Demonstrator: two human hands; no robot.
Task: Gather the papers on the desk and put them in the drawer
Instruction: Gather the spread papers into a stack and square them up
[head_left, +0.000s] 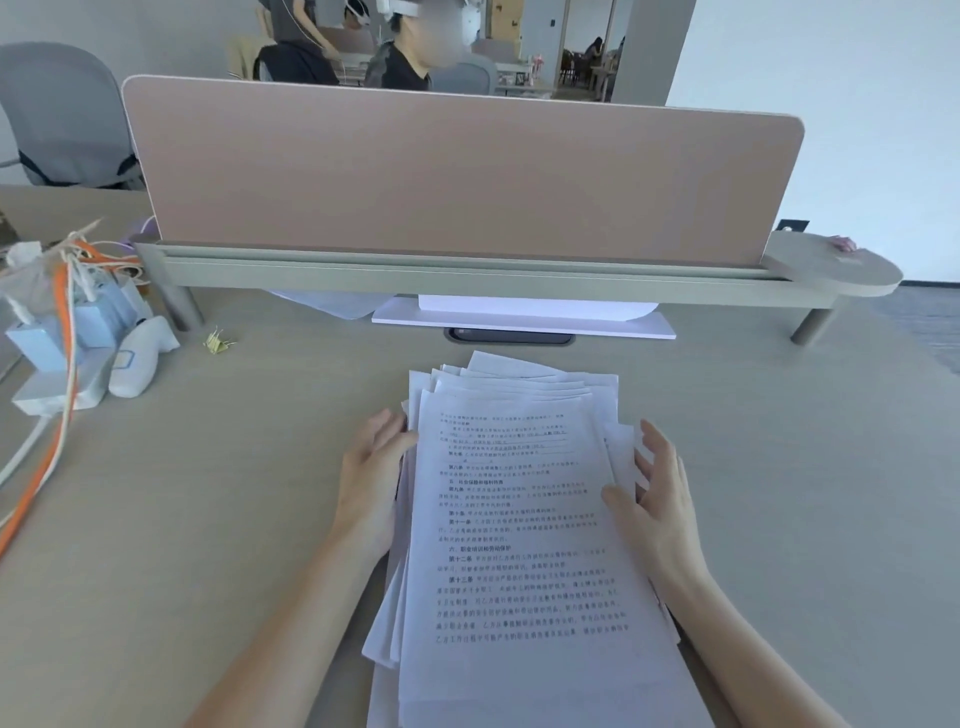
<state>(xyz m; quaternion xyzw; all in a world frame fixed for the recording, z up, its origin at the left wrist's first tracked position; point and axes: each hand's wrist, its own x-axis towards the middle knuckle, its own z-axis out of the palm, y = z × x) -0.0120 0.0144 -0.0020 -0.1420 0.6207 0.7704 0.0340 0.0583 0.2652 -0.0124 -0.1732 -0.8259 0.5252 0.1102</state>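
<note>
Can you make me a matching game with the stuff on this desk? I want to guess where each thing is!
Things:
1. paper stack
2. yellow binder clip
3. orange cable
4. pink divider panel

Places:
A. standing upright at the back of the desk
B. between the left hand and right hand
C. trailing down the far left side
D. lying alone on the desk, left of the papers, near the shelf leg

Pairs: 1-B, 2-D, 3-C, 4-A
</note>
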